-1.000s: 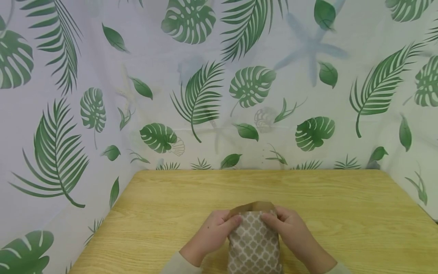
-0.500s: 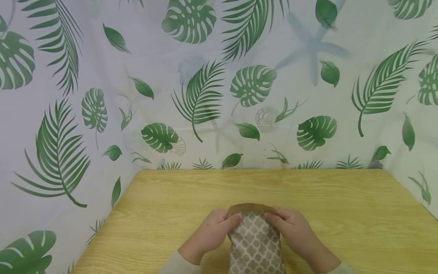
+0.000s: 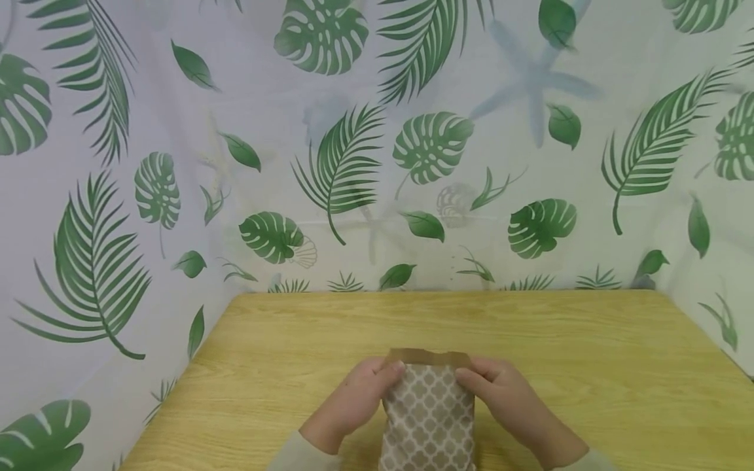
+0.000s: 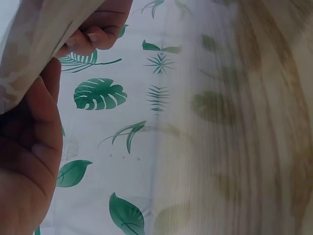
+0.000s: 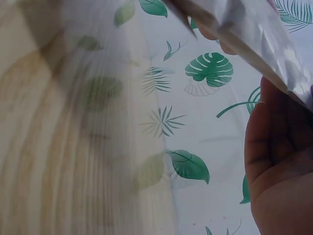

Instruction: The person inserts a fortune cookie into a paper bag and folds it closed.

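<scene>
A tan paper bag (image 3: 430, 415) with a white lattice print stands at the near middle of the head view, its lower end cut off by the frame. Along its top shows a strip of plain brown paper (image 3: 421, 356). My left hand (image 3: 358, 399) pinches the upper left corner, thumb on the printed face. The upper right corner is pinched by my right hand (image 3: 509, 402) in the same way. In the left wrist view the bag (image 4: 34, 44) slants across the left hand (image 4: 29, 166). The right wrist view has the bag's side (image 5: 254, 39) above the right hand (image 5: 288, 181).
A light wood-grain table (image 3: 283, 340) spreads beneath and beyond the hands. White cloth with green leaf prints (image 3: 359, 261) hangs behind the table's far edge and along both sides.
The bag's mouth gaped a second ago; now the brown strip along its top looks flatter. Bag and left hand have shifted slightly left, while the right hand stays nearly in place.
</scene>
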Tool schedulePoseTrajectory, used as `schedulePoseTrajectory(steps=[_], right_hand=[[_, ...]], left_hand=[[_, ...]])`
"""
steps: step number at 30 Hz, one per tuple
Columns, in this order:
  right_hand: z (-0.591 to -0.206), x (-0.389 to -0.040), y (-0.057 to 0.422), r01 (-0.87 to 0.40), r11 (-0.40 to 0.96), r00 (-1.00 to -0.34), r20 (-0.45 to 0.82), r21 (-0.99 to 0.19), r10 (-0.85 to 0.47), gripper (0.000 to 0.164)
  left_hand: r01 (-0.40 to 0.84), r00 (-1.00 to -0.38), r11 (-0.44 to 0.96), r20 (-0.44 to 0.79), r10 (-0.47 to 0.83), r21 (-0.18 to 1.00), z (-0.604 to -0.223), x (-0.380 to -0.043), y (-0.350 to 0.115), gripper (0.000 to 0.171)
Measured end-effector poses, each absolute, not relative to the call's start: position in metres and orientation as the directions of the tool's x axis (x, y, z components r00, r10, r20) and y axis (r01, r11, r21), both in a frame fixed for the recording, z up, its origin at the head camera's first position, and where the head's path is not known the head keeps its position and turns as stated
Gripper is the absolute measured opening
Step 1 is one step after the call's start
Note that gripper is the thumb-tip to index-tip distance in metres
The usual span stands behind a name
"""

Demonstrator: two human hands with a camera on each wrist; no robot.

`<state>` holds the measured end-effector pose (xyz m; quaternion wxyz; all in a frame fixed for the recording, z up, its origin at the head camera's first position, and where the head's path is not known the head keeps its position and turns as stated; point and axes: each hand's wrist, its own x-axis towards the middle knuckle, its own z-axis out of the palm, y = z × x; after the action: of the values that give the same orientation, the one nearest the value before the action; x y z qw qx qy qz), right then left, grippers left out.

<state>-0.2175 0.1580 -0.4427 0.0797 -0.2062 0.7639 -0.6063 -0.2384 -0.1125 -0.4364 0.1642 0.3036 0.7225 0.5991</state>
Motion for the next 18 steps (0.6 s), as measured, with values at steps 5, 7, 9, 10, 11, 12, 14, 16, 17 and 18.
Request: schedulePoseTrajectory(steps=[5,7,9,10,11,12,14,16,17,18], right_hand=[[-0.441,-0.215,0.155,-0.305,0.267,-0.919,0.209,-0.914,-0.334,0.029],[-0.441,-0.214,0.154,-0.338,0.307,-0.922,0.247,-0.890,-0.299,0.028],[-0.442,-0.215,0.154,-0.366,0.308,-0.914,0.276,-0.878,-0.298,0.028],[-0.443,-0.216,0.154,-0.370,0.300,-0.911,0.280,-0.879,-0.302,0.029],[-0.444,-0.217,0.155,-0.379,0.291,-0.905,0.287,-0.879,-0.313,0.030],[-0.445,-0.218,0.156,-0.385,0.274,-0.899,0.290,-0.882,-0.329,0.031],[-0.447,-0.220,0.160,-0.389,0.223,-0.882,0.291,-0.894,-0.371,0.032],[-0.449,-0.222,0.164,-0.380,0.158,-0.866,0.291,-0.912,-0.407,0.033],[-0.449,-0.223,0.166,-0.370,0.131,-0.861,0.287,-0.920,-0.419,0.034],[-0.450,-0.223,0.167,-0.360,0.106,-0.858,0.284,-0.927,-0.429,0.034]], left_hand=[[0.337,-0.741,0.108,0.192,0.644,0.935,-0.436,-0.238,-0.112,0.047],[0.368,-0.743,0.127,0.210,0.635,0.921,-0.436,-0.237,-0.112,0.046],[0.388,-0.742,0.143,0.216,0.634,0.910,-0.436,-0.237,-0.114,0.044],[0.393,-0.739,0.147,0.217,0.637,0.908,-0.435,-0.237,-0.115,0.043],[0.401,-0.731,0.142,0.222,0.646,0.905,-0.436,-0.238,-0.116,0.043],[0.410,-0.717,0.130,0.231,0.658,0.903,-0.436,-0.238,-0.117,0.042],[0.423,-0.685,0.092,0.252,0.684,0.902,-0.435,-0.238,-0.120,0.042],[0.443,-0.657,0.052,0.285,0.698,0.895,-0.435,-0.239,-0.122,0.041],[0.455,-0.650,0.042,0.299,0.699,0.890,-0.435,-0.239,-0.123,0.041],[0.464,-0.650,0.041,0.308,0.695,0.885,-0.434,-0.239,-0.124,0.040]])
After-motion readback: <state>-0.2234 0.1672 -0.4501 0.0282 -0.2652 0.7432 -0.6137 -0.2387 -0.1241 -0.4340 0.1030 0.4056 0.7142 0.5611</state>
